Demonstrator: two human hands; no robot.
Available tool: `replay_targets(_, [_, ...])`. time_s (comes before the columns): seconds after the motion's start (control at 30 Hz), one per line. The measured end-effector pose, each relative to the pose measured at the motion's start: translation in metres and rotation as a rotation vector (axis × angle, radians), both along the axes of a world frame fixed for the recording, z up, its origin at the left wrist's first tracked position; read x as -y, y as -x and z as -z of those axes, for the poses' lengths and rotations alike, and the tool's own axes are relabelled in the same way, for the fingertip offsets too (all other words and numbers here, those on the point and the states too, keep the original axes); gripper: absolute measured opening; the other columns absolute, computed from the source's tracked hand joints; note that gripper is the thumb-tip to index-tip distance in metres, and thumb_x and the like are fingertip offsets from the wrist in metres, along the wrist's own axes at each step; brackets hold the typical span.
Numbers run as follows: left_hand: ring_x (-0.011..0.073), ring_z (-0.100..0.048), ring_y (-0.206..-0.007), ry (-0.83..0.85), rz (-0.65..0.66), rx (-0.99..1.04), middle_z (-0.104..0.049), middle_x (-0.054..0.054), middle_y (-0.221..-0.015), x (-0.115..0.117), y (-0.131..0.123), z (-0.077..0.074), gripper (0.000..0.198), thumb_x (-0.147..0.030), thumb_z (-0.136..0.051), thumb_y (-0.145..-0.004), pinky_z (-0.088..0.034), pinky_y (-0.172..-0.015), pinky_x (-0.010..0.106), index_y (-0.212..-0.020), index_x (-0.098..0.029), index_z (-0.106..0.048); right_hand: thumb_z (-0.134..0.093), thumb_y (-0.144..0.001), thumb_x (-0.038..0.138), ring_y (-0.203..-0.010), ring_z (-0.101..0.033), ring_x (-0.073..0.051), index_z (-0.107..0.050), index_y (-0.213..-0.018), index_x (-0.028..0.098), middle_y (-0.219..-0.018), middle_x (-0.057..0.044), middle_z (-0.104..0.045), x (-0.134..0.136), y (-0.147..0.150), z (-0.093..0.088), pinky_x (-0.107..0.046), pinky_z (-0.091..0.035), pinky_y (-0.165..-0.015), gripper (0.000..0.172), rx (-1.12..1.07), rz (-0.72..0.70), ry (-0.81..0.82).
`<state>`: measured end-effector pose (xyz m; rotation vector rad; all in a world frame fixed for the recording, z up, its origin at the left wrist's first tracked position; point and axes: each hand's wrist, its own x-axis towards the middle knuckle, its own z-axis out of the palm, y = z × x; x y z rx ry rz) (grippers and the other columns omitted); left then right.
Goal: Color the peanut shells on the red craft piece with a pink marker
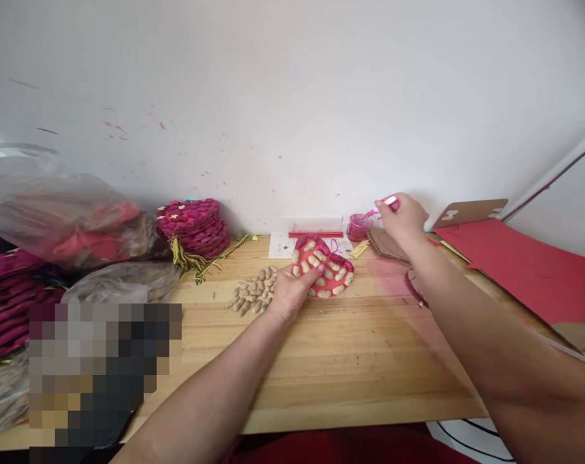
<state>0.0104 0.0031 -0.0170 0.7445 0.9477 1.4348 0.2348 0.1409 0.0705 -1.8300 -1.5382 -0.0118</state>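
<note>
My left hand (293, 293) grips a round red card (327, 282) by its left side, thumb on top. Peanuts in their shells are stuck on the card; those along the upper edge are magenta, the others plain tan. At the back, my right hand (404, 218) is closed round a paintbrush (385, 205) with a pink and white handle. Its lower end reaches the mouth of a small clear cup (358, 228) stained with magenta paint; the bristles cannot be made out. Loose peanuts (254, 290) lie in a pile left of my left hand.
Finished-looking magenta peanut discs (193, 229) are stacked at the back left, beside plastic bags (80, 206). Red card sheets (529, 264) and brown cardboard (386, 245) lie right. A white sheet (279, 246) sits behind the card. Part of the lower left is pixelated.
</note>
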Motion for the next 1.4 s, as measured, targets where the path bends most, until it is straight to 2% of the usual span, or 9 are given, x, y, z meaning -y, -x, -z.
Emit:
replay_targets(0.07, [0.0254, -0.079, -0.071, -0.009, 0.005, -0.063, -0.083, 0.012, -0.086, 0.001, 0.0, 0.002, 0.051, -0.049, -0.1, -0.054, -0.065, -0.071, 0.035, -0.087, -0.013, -0.082, -0.061, -0.093, 0.041, -0.086, -0.067, -0.026, -0.066, -0.094, 0.023, -0.089, -0.008, -0.073, 0.025, 0.001, -0.001, -0.043, -0.049, -0.085, 0.019, -0.223, -0.093, -0.179])
replay_targets(0.17, [0.0253, -0.079, -0.071, -0.038, 0.016, -0.141, -0.083, 0.013, -0.086, 0.002, -0.001, 0.004, 0.05, -0.052, -0.097, -0.059, -0.064, -0.069, 0.034, -0.085, -0.013, -0.081, -0.063, -0.095, 0.044, -0.076, -0.068, -0.022, -0.064, -0.094, 0.025, -0.081, -0.002, -0.071, 0.072, 0.015, 0.005, -0.036, -0.052, -0.073, 0.02, -0.463, -0.329, -0.319])
replay_targets(0.27, [0.0252, -0.078, -0.07, -0.055, 0.001, -0.219, -0.083, 0.013, -0.083, 0.005, -0.001, 0.004, 0.047, -0.054, -0.096, -0.061, -0.064, -0.068, 0.033, -0.082, -0.014, -0.081, -0.063, -0.098, 0.047, -0.07, -0.067, -0.018, -0.065, -0.1, 0.024, -0.078, 0.0, -0.07, 0.114, 0.036, 0.017, -0.032, -0.052, -0.066, 0.023, -0.512, -0.572, -0.369])
replay_targets(0.37, [0.0253, -0.079, -0.073, -0.083, -0.012, -0.286, -0.083, 0.011, -0.084, 0.007, -0.002, 0.003, 0.045, -0.054, -0.094, -0.065, -0.064, -0.069, 0.033, -0.084, -0.015, -0.082, -0.062, -0.101, 0.037, -0.088, -0.071, -0.02, -0.068, -0.107, 0.024, -0.098, -0.005, -0.075, 0.137, 0.051, 0.028, -0.036, -0.056, -0.078, 0.016, -0.366, -0.628, -0.497])
replay_targets(0.5, [0.0241, -0.078, -0.072, -0.107, -0.013, -0.288, -0.084, 0.011, -0.087, 0.01, -0.004, 0.005, 0.044, -0.053, -0.093, -0.066, -0.064, -0.071, 0.033, -0.086, -0.016, -0.081, -0.065, -0.099, 0.025, -0.091, -0.071, -0.021, -0.069, -0.104, 0.025, -0.095, -0.004, -0.075, 0.139, 0.052, 0.036, -0.036, -0.057, -0.083, 0.006, -0.19, -0.655, -0.607])
replay_targets(0.9, [0.0191, -0.07, -0.065, -0.19, -0.07, -0.535, -0.078, 0.006, -0.075, 0.013, -0.002, 0.012, 0.025, -0.04, -0.084, -0.078, -0.056, -0.065, 0.027, -0.081, -0.017, -0.077, -0.063, -0.1, 0.022, -0.087, -0.072, -0.02, -0.066, -0.103, 0.025, -0.093, -0.003, -0.076, 0.145, 0.055, 0.035, -0.035, -0.057, -0.077, 0.006, -0.156, -0.686, -0.565])
replay_targets(1.03, [0.0171, -0.065, -0.062, -0.216, -0.067, -0.545, -0.073, 0.003, -0.07, 0.013, -0.002, 0.014, 0.025, -0.042, -0.084, -0.078, -0.051, -0.06, 0.025, -0.079, -0.018, -0.075, -0.062, -0.099, 0.019, -0.086, -0.071, -0.019, -0.066, -0.103, 0.025, -0.091, -0.002, -0.075, 0.146, 0.056, 0.033, -0.034, -0.057, -0.076, 0.008, -0.123, -0.747, -0.582])
replay_targets(1.23, [0.0172, -0.064, -0.065, -0.246, -0.056, -0.599, -0.074, 0.004, -0.075, 0.013, -0.003, 0.014, 0.028, -0.045, -0.079, -0.081, -0.052, -0.063, 0.027, -0.08, -0.018, -0.074, -0.064, -0.099, 0.02, -0.089, -0.071, -0.02, -0.067, -0.102, 0.023, -0.094, -0.003, -0.075, 0.14, 0.049, 0.034, -0.034, -0.056, -0.08, 0.005, -0.158, -0.66, -0.588])
replay_targets(1.4, [0.0161, -0.061, -0.06, -0.277, -0.061, -0.637, -0.071, 0.003, -0.07, 0.011, 0.0, 0.017, 0.028, -0.046, -0.077, -0.084, -0.049, -0.059, 0.026, -0.08, -0.019, -0.072, -0.064, -0.098, 0.017, -0.086, -0.069, -0.018, -0.066, -0.103, 0.024, -0.092, -0.002, -0.074, 0.142, 0.049, 0.032, -0.033, -0.055, -0.078, 0.009, -0.138, -0.745, -0.613])
